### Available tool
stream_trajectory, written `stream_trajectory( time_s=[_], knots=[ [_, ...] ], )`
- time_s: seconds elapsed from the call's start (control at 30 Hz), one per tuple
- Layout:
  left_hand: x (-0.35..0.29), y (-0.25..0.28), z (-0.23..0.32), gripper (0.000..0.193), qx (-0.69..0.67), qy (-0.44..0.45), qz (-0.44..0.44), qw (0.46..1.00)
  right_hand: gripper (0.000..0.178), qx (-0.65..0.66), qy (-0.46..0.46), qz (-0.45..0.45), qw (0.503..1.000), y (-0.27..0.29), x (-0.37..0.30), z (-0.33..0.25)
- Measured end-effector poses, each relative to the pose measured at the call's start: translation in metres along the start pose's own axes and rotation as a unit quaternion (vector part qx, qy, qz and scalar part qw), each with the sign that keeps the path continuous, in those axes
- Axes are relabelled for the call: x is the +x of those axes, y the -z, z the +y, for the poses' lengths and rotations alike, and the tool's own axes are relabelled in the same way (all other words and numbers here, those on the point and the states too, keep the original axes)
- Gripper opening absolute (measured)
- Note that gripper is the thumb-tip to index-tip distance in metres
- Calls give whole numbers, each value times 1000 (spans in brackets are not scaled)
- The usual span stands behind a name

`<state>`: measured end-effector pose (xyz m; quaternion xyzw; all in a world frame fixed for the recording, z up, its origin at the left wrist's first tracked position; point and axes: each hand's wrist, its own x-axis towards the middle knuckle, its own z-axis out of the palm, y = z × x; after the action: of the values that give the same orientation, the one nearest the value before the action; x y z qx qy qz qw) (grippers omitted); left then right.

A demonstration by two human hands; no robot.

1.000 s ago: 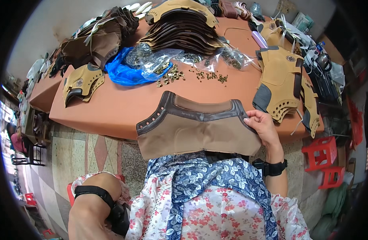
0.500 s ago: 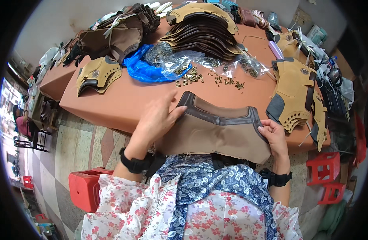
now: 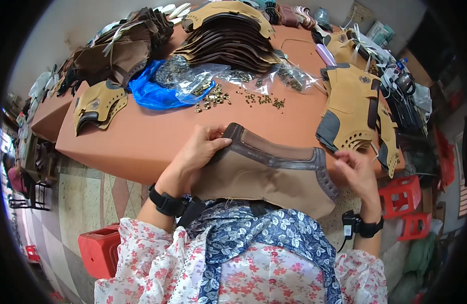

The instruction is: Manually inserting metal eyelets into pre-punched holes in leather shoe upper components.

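Observation:
A brown fabric shoe upper [image 3: 259,180] with dark leather trim lies across the table's near edge and my lap. My left hand [image 3: 203,146] pinches its upper left corner between thumb and fingers. Beside its right edge, where a row of small holes runs down the dark trim, my right hand [image 3: 357,172] hovers just apart from it. That hand's fingers are loosely curled, with nothing visible in them. Loose brass-coloured metal fittings [image 3: 213,97] lie in small heaps on the table beyond the upper.
Tan uppers [image 3: 350,101] lie stacked at the right, another [image 3: 97,105] at the left. A tall pile of uppers [image 3: 226,45] stands at the back, beside a blue plastic bag [image 3: 147,91] and clear bags. Red stools [image 3: 99,249] stand on the floor by the table [image 3: 142,134].
My right hand has let go of the upper's right edge and moved slightly away to the right. My left hand has closed on the left corner. The whole view has shifted.

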<state>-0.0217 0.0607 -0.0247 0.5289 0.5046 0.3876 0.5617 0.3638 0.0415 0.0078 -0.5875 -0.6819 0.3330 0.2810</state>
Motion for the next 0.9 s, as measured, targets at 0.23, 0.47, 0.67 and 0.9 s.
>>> stream_trajectory(
  time_s=[0.23, 0.47, 0.67, 0.9],
  knots=[
    [4, 4, -14, 20, -14, 19, 18, 1000, 20, -153, 148, -37, 976, -6, 61, -105],
    [12, 4, -6, 22, -26, 46, -29, 998, 18, -251, 145, -104, 951, -66, 143, -85],
    [14, 6, -12, 21, -36, 31, -18, 999, 17, -226, 102, -106, 963, -90, 158, -58],
    [17, 11, -12, 25, -21, 50, -35, 998, 11, -223, 179, -88, 954, -96, 164, -42]
  ],
)
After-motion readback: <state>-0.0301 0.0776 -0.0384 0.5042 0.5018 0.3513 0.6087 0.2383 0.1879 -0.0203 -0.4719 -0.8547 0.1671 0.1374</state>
